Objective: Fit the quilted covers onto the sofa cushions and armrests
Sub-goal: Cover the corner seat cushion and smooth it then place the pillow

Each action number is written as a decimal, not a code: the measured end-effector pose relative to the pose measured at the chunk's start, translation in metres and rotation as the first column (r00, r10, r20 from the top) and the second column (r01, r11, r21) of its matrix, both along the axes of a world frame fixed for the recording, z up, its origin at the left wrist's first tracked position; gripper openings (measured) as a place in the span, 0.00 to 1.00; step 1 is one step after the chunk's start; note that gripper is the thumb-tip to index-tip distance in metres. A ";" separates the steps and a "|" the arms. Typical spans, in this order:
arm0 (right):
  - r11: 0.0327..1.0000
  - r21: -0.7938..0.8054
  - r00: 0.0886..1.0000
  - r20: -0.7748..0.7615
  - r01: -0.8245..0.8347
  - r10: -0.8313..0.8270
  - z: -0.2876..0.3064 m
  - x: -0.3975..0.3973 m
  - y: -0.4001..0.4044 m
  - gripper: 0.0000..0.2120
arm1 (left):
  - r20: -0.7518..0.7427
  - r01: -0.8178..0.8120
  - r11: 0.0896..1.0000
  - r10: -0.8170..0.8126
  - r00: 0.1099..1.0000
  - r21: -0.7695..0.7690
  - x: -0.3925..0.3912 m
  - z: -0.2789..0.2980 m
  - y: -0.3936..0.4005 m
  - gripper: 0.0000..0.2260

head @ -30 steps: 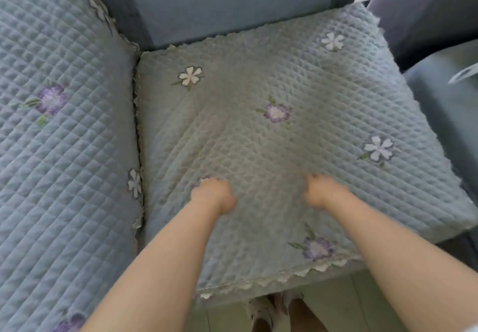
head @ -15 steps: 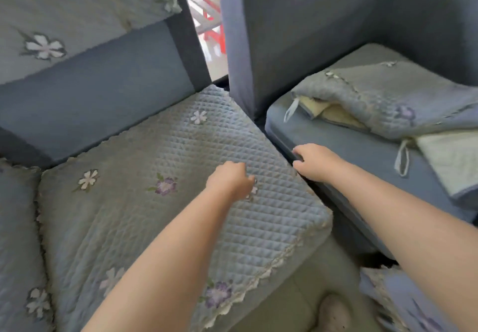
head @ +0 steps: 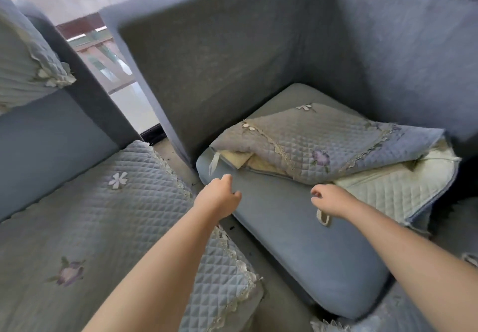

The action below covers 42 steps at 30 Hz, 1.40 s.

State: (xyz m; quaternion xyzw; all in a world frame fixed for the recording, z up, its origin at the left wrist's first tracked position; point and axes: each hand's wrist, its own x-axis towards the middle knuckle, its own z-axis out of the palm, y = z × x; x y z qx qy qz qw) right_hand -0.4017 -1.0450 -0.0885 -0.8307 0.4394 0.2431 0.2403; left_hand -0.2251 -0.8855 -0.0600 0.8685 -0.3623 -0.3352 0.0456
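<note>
Both hands hung empty over the bare grey-blue seat cushion (head: 297,228) — the left hand (head: 218,199) loosely curled near its left edge, the right hand (head: 328,199) half-open just short of the crumpled quilted floral cover (head: 323,148). That cover lay heaped toward the back corner, probably parked for fitting — open cushion lay in front, while the tall grey armrest (head: 207,73) hemmed the left.

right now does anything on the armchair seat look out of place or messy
Yes. A folded quilted cover lies bunched at the back of the bare blue seat cushion instead of spread over it, with its pale underside turned up and hanging off the right edge.
</note>
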 end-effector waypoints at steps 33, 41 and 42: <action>0.963 -0.257 0.996 -0.056 -0.082 0.069 -0.202 -0.065 -0.260 0.33 | -0.097 -0.107 0.993 0.112 0.989 0.057 0.013 -0.154 -0.240 0.21; 0.880 -0.061 0.788 0.477 0.472 -0.389 -0.152 -0.025 -0.256 0.19 | -0.072 -0.051 0.999 0.050 0.996 -0.017 0.004 -0.144 -0.223 0.30; 0.841 0.107 0.679 0.540 0.530 -0.497 -0.134 -0.017 -0.249 0.19 | -0.039 -0.040 0.997 0.037 0.999 -0.061 0.003 -0.136 -0.222 0.34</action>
